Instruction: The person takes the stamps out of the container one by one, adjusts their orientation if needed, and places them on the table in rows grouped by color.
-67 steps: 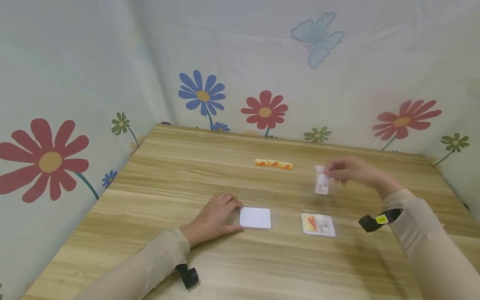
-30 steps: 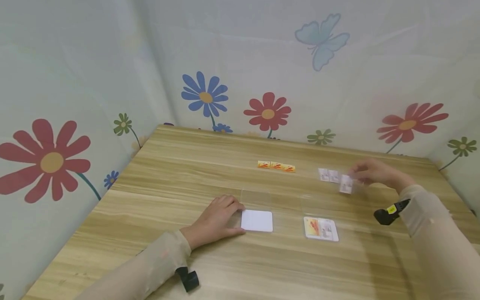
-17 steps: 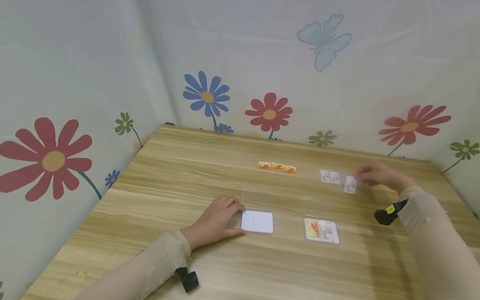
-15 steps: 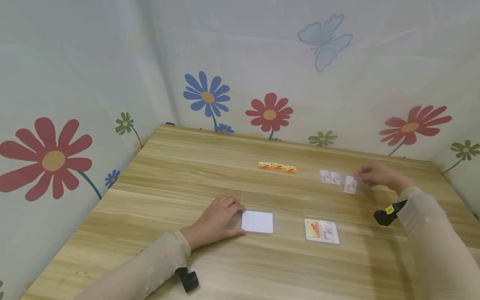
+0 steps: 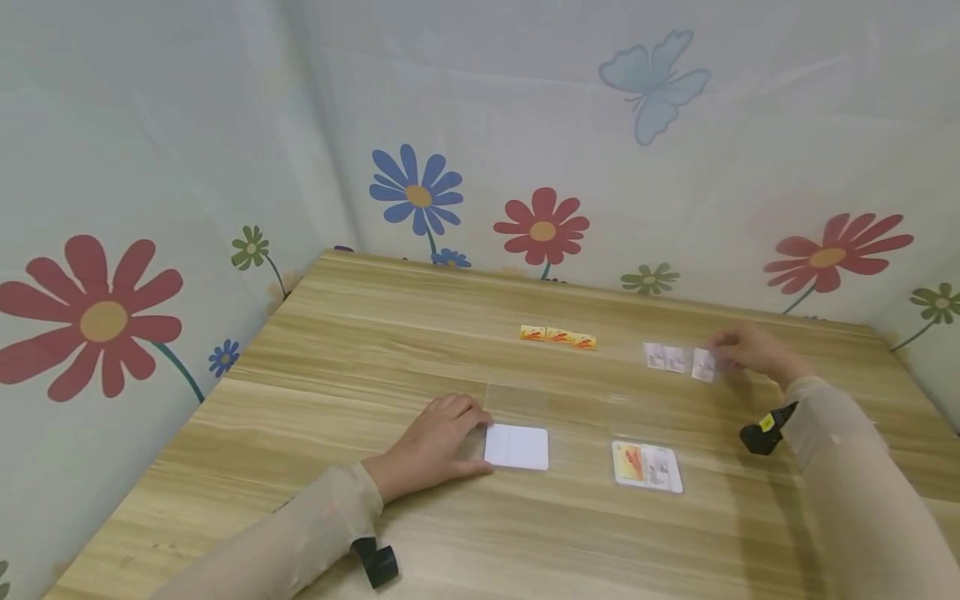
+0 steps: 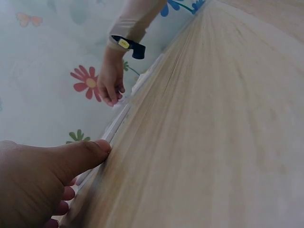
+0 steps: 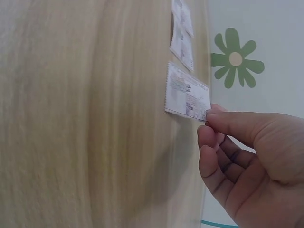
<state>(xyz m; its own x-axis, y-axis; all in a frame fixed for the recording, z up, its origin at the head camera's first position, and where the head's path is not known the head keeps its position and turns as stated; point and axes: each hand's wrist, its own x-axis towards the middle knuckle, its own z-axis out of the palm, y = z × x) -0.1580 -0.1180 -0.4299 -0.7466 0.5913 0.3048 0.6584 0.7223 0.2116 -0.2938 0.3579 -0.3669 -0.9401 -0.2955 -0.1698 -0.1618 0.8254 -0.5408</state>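
Note:
In the head view, my right hand (image 5: 753, 350) pinches the edge of a pale printed stamp (image 7: 187, 92) with perforated edges. The stamp is tilted, close over the table, beside two similar pale stamps (image 5: 663, 358) lying side by side. My left hand (image 5: 435, 442) holds the left side of a white card (image 5: 517, 447), thumb at the near corner and fingertips at the far corner. A clear flap (image 5: 517, 400) lies open behind that card. To its right is a second card (image 5: 647, 467) bearing an orange stamp and a pale stamp, also with a clear flap (image 5: 637, 414) behind.
A row of orange-and-yellow stamps (image 5: 558, 336) lies toward the back of the wooden table (image 5: 315, 350). Behind the table hangs a white cloth (image 5: 480, 125) with printed flowers and a butterfly. Each wrist wears a black strap camera (image 5: 767, 427).
My right hand has separated the stacked pale stamps, leaving two side by side, and moved right with a third, now slightly nearer them. The left hand keeps its place at the white card.

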